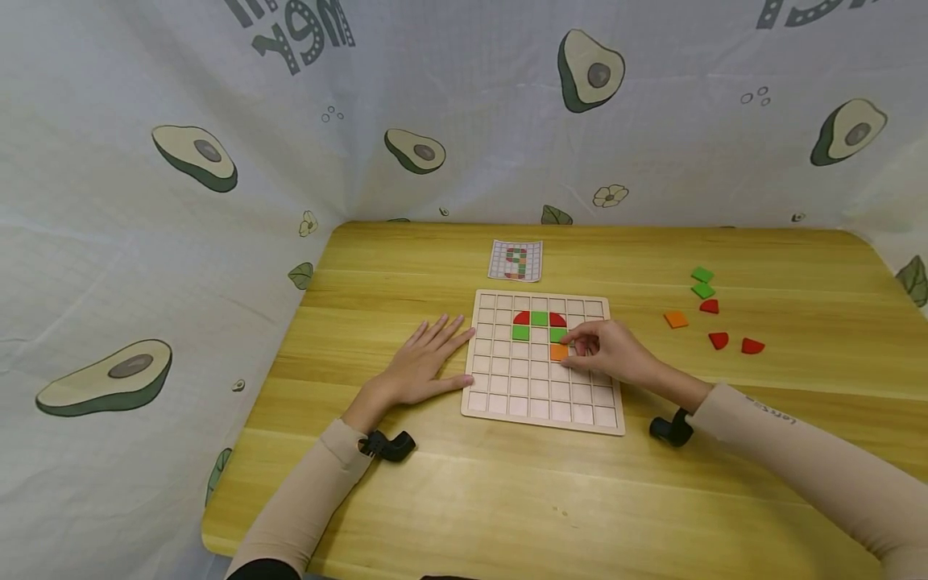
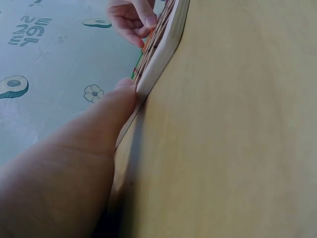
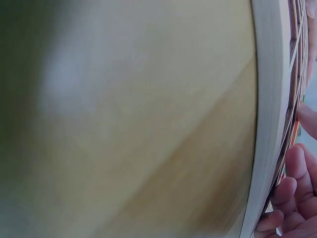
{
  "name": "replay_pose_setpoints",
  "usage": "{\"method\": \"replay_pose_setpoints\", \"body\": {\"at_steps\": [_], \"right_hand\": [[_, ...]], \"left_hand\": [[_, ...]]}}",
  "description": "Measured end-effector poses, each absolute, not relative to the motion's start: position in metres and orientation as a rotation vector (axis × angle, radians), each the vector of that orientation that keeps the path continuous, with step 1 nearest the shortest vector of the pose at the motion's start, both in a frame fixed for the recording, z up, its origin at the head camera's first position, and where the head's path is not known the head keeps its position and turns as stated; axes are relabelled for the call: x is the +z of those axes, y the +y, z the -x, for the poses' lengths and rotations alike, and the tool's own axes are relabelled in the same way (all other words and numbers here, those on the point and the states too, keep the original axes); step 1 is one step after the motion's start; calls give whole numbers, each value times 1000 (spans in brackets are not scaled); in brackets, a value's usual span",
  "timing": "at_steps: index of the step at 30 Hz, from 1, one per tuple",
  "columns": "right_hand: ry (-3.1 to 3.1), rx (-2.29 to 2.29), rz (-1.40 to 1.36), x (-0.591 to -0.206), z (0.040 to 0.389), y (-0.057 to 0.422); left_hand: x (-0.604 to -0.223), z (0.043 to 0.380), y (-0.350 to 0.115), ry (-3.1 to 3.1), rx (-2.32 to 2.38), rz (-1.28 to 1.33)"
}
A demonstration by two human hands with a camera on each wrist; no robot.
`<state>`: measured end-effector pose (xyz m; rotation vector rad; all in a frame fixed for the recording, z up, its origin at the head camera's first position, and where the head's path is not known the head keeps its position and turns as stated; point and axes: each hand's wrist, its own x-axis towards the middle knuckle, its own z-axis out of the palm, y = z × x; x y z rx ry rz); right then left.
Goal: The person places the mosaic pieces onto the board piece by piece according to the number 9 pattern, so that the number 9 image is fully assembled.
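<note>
A wooden grid board (image 1: 500, 387) lies on the table, holding red quarter-round tiles (image 1: 522, 318), green square tiles (image 1: 540, 318) and an orange square tile (image 1: 559, 352). My right hand (image 1: 609, 350) is over the board, thumb and index finger at opposite edges of that orange tile, which lies in a grid cell. The right wrist view shows its other fingers curled beside the board's rim (image 3: 270, 99). Flat on the table, my left hand (image 1: 420, 366) spreads its fingers, thumb and index tips at the board's left edge. In the left wrist view the left thumb (image 2: 111, 111) meets the rim.
A small printed pattern card (image 1: 515, 260) lies behind the board. To the right are loose green squares (image 1: 702, 290), an orange square (image 1: 676, 320) and red quarter-rounds (image 1: 752, 345). A hanging cloth (image 1: 478, 97) with avocado prints borders the wooden table (image 1: 478, 491) behind and at the left.
</note>
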<state>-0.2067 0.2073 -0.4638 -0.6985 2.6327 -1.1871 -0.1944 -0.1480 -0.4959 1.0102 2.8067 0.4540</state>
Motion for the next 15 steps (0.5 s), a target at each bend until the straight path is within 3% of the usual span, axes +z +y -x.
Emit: {"method": "replay_pose_setpoints", "body": {"at_steps": [8,15], "right_hand": [[2647,-1226,736,-461,205,211],[2664,-1245,592,-450,208,223]], "left_hand": [[-496,194,-148,2804,444,-1006],[-499,195,-149,2811,441,-1011]]}}
